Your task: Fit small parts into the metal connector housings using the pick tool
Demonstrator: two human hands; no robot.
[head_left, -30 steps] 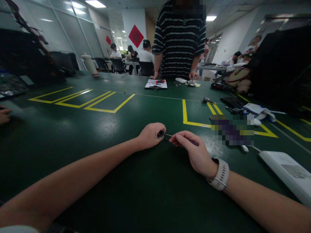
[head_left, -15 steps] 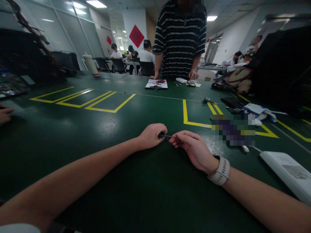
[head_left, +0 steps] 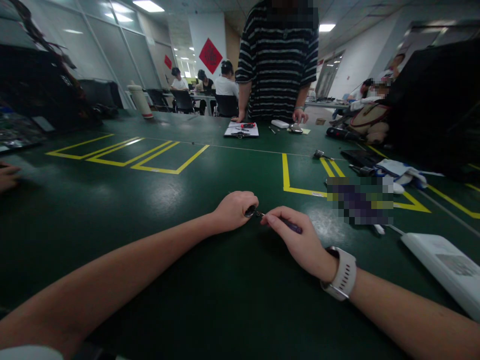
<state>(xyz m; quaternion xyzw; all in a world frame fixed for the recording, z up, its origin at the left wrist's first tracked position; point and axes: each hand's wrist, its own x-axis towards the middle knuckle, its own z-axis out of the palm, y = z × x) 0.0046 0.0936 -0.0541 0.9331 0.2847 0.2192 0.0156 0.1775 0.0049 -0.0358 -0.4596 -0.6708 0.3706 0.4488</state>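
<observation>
Low over the green table, my left hand [head_left: 233, 212] is wrapped round a dark, round piece with a shiny metal rim [head_left: 250, 211]. Its open end faces right, and the rest is hidden in the fist. My right hand [head_left: 300, 240] is closed on a thin screwdriver [head_left: 294, 227] with a dark purple handle. The tip points left at the rim of the round piece; whether it touches cannot be made out. A tiny dark part [head_left: 258, 214] shows between the two hands. A pale watch [head_left: 342, 272] is on my right wrist.
Yellow tape [head_left: 304, 192] marks areas on the green table [head_left: 225, 280]. A pixelated purple item [head_left: 356, 202] and a white box [head_left: 444, 265] lie at right. Across stands a person in a striped shirt [head_left: 279, 70], near a clipboard [head_left: 232, 131]. Another person's hand [head_left: 7, 177] is at far left.
My right hand has turned and dropped slightly, bringing the screwdriver's handle into view. Its shaft has drawn back from inside the round piece to the rim. My left hand is nearly still.
</observation>
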